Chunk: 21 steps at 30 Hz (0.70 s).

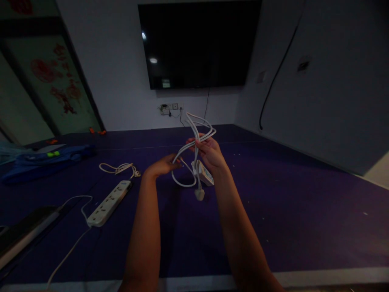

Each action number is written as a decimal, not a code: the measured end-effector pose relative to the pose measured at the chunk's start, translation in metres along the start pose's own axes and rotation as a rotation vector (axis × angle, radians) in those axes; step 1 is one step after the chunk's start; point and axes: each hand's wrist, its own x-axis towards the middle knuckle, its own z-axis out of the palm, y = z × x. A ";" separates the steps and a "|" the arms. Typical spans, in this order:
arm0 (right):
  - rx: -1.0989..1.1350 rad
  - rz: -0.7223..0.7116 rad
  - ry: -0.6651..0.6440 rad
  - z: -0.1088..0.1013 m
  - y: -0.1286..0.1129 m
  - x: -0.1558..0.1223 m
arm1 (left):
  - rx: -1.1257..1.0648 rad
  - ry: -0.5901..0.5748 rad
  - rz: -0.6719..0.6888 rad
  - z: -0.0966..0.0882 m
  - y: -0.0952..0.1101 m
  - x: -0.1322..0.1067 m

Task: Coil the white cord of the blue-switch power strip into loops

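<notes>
A white power cord [194, 125] is gathered in loose loops between my two hands, held up above the purple surface. My right hand [209, 151] is closed on the bunched loops, pinching them between thumb and fingers. On the left side of the loops, my left hand [166, 164] grips the cord with thumb and fingers. The cord's white plug [199, 194] hangs down below my right hand. Just behind my right wrist is a white power strip [205, 174] with a blue-marked side, partly hidden by the wrist and cord.
Another white power strip [111, 202] lies left of my arms, its coiled cord [120, 167] behind it. A long dark-topped object [28, 231] is at the lower left. Blue cloth [45, 160] lies farther back. A black television [200, 44] hangs on the wall.
</notes>
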 end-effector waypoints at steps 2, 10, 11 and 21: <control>-0.019 -0.013 -0.020 -0.001 -0.002 -0.001 | -0.004 0.042 -0.010 -0.004 0.003 -0.002; -0.173 -0.064 -0.121 0.001 -0.003 -0.001 | -0.159 -0.060 -0.274 -0.021 0.022 -0.019; -0.190 -0.075 -0.122 0.001 -0.002 0.000 | -0.166 -0.077 -0.285 -0.022 0.026 -0.022; -0.374 -0.141 -0.099 0.002 0.009 0.004 | -0.475 0.037 -0.182 -0.026 0.049 -0.027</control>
